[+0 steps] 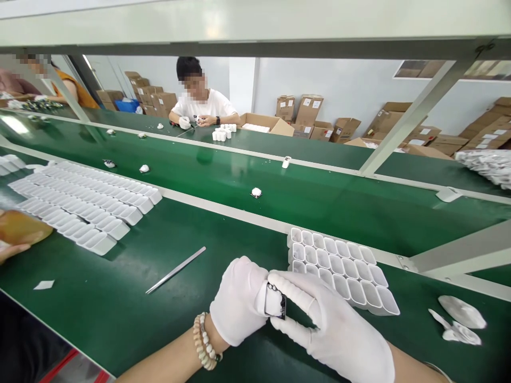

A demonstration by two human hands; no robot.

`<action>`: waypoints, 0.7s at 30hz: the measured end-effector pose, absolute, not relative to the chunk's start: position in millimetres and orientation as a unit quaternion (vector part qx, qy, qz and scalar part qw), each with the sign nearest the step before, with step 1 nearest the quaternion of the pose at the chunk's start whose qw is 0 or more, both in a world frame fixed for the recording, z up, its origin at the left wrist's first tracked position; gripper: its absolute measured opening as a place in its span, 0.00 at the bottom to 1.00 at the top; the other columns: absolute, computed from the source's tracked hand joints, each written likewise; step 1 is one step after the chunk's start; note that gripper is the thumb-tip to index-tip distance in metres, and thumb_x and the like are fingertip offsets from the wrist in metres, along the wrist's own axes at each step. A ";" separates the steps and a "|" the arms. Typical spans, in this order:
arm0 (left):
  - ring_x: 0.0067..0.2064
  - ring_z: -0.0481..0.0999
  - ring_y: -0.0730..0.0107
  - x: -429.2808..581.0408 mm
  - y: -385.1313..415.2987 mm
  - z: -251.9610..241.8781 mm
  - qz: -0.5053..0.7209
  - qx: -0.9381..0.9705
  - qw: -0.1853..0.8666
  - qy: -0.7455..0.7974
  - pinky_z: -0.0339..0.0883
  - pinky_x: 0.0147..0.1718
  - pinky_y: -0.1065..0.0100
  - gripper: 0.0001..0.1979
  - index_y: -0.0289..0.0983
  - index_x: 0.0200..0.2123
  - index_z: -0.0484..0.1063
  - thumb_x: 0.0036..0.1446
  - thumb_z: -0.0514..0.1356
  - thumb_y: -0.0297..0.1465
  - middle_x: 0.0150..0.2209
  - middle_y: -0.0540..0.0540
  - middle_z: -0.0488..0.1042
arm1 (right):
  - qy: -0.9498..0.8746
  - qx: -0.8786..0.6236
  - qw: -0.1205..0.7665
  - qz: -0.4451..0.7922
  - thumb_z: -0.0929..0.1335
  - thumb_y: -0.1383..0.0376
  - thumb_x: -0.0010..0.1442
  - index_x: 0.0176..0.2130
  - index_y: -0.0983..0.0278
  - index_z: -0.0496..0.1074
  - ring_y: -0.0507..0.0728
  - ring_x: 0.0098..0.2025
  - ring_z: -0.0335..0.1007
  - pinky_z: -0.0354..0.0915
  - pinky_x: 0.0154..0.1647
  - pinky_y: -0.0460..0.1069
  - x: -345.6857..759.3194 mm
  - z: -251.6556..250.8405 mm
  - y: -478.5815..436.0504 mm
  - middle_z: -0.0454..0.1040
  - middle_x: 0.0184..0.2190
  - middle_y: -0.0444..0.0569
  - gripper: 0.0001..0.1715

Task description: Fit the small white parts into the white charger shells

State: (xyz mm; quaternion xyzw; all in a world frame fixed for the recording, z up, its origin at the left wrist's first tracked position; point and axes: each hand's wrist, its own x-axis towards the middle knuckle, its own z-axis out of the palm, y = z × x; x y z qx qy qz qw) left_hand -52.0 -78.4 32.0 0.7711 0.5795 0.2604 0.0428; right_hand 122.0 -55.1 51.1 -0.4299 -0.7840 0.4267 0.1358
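My left hand [240, 299], in a white glove with a bead bracelet [206, 343] at the wrist, is closed around a small white plastic housing [263, 300], mostly hidden by the fingers. At its end, a small module [275, 302] shows a white face, dark round parts and a black edge. My right hand [331, 322], also gloved, grips that module by its upper and lower edges between thumb and fingers. Whether the module sits inside the housing or only against it I cannot tell. Metal tweezers [175, 270] lie on the green bench to the left.
Open white housings [339, 266] stand in rows behind my right hand; many more [88, 199] fill the left. A green conveyor [223, 175] carries small modules [256, 192]. Crumpled white gloves or finger covers [461, 319] lie right. A co-worker [207, 103] sits opposite; another hand [14, 250] is at left.
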 end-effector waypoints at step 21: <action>0.28 0.73 0.68 -39.3 -89.5 -0.9 0.505 0.664 0.317 0.452 0.71 0.29 0.66 0.11 0.39 0.22 0.62 0.45 0.61 0.20 0.24 0.50 0.69 | -0.514 -0.360 0.188 0.756 0.74 0.64 0.49 0.62 0.63 0.61 0.64 0.53 0.72 0.63 0.58 0.59 93.9 45.2 -50.5 0.79 0.39 0.48 0.44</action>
